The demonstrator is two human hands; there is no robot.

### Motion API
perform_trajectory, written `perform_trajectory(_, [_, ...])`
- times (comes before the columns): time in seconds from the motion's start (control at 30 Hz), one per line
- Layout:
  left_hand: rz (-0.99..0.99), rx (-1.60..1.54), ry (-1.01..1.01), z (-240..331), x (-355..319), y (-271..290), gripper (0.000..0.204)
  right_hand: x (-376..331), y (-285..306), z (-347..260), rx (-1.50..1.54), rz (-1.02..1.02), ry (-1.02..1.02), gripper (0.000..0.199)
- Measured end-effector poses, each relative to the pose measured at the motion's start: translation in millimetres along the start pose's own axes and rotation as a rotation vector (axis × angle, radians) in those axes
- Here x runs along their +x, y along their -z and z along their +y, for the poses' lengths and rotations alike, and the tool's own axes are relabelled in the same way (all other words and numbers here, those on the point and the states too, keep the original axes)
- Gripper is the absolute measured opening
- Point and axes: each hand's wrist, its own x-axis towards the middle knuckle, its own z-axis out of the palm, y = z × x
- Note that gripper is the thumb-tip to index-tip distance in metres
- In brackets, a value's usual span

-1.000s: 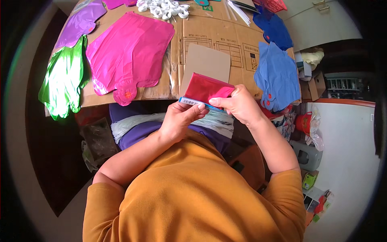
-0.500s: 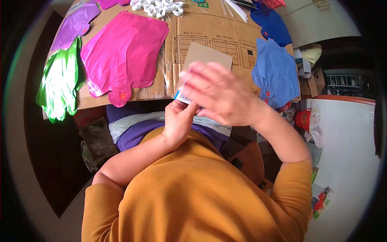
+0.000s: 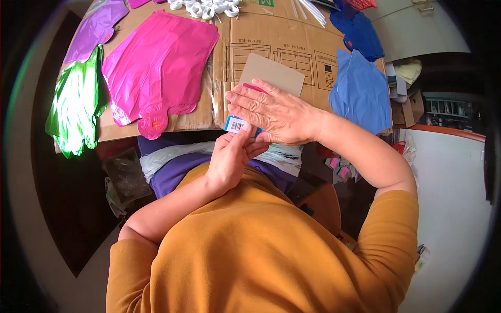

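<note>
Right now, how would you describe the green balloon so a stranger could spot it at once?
Start at the cardboard sheet covering the table. Go to its left edge, beside the big pink balloon. The green balloon hangs over that edge: flat, shiny, and the only green one.

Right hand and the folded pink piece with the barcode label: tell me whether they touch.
Touching. The head view shows the right hand lying flat on the folded pink piece, covering most of it, with no gap, while the left hand pinches its lower edge.
</note>
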Motion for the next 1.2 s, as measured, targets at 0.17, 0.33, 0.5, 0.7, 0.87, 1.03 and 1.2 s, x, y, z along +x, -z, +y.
perform_trajectory(0.17, [0.015,0.045,-0.010,5,-1,-8,0.045,-2,-2,-1,0.054,0.039,0.008,0.091])
perform_trajectory(0.33, [0.043,-0.024,0.064,10,-3,-13,0.045,-2,0,-4,0.031,0.023,-0.004,0.090])
perform_trajectory(0.5, [0.047,-0.157,0.172,12,-5,-8,0.032,1,2,-6,0.049,-0.004,-0.027,0.086])
perform_trajectory(0.7, [0.017,-0.060,0.163,15,-10,-13,0.020,3,11,-11,0.064,-0.062,-0.016,0.085])
perform_trajectory(0.87, [0.038,-0.032,0.132,14,-9,-16,0.015,4,12,-12,0.033,-0.104,0.006,0.083])
perform_trajectory(1.03, [0.049,-0.042,0.095,7,-6,-14,0.015,2,11,-12,0.064,-0.058,0.021,0.088])
perform_trajectory(1.2, [0.098,-0.005,0.042,3,-8,-18,0.015,2,12,-15,0.093,-0.044,0.022,0.088])
